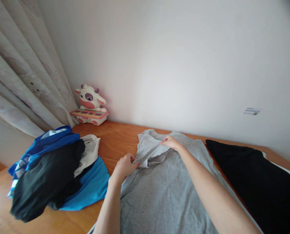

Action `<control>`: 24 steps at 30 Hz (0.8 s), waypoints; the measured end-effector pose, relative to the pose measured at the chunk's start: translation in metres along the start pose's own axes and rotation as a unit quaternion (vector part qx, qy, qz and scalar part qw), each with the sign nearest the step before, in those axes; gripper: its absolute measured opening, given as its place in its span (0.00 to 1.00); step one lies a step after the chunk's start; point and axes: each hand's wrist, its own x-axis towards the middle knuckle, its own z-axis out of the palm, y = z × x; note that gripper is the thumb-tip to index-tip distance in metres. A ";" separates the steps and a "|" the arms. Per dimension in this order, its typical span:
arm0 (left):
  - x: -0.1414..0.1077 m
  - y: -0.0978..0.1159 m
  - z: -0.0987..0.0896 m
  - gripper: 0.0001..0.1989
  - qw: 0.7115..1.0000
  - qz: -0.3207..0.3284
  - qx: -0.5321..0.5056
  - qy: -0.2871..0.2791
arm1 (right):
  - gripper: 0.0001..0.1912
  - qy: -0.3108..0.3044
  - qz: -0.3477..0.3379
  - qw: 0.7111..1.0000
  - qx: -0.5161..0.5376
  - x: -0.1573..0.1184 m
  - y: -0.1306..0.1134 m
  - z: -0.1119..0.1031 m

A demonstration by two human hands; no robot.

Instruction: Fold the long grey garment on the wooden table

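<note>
A light grey garment (159, 195) is spread over the wooden table in front of me, with one part of its far left side folded over into a loose flap. My left hand (125, 165) pinches the left edge of this flap between thumb and fingers. Further away and to the right, my right hand (171, 143) is closed on the flap's upper right part. Both hands rest low against the cloth, and the fabric bunches into small creases between them.
A pile of blue, dark and white clothes (49, 169) lies at the left. Black clothing (257, 182) lies flat at the right. A cow toy with a keyboard (90, 105) stands at the back left, beside a curtain (20, 65). The wall borders the wooden table (113, 143).
</note>
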 end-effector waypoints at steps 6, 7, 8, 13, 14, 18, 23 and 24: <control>0.005 -0.001 0.003 0.11 0.997 0.052 -0.011 0.057 | 0.17 0.143 -0.026 0.989 -0.039 -0.058 0.008 0.022; 0.005 0.003 0.004 0.13 0.992 0.087 -0.016 0.092 | 0.17 0.167 -0.046 0.984 -0.039 -0.073 0.008 0.029; 0.005 0.007 0.005 0.14 0.984 0.129 -0.020 0.123 | 0.17 0.189 -0.076 0.978 -0.036 -0.088 0.009 0.037; -0.007 0.028 0.009 0.13 0.956 0.286 -0.010 0.061 | 0.17 0.189 -0.278 0.942 0.003 -0.146 0.007 0.065; -0.011 0.031 0.009 0.12 0.954 0.298 -0.005 0.039 | 0.16 0.171 -0.283 0.944 -0.002 -0.152 0.005 0.067; -0.011 0.038 0.010 0.09 0.965 0.253 -0.050 0.044 | 0.16 0.135 -0.282 0.950 -0.008 -0.162 0.001 0.062; 0.037 0.057 0.011 0.14 0.987 0.086 -0.019 0.135 | 0.22 0.106 -0.320 0.941 -0.041 -0.161 -0.003 0.058; 0.052 0.063 0.011 0.16 0.988 0.061 -0.005 0.140 | 0.21 0.101 -0.324 0.939 -0.052 -0.161 -0.004 0.059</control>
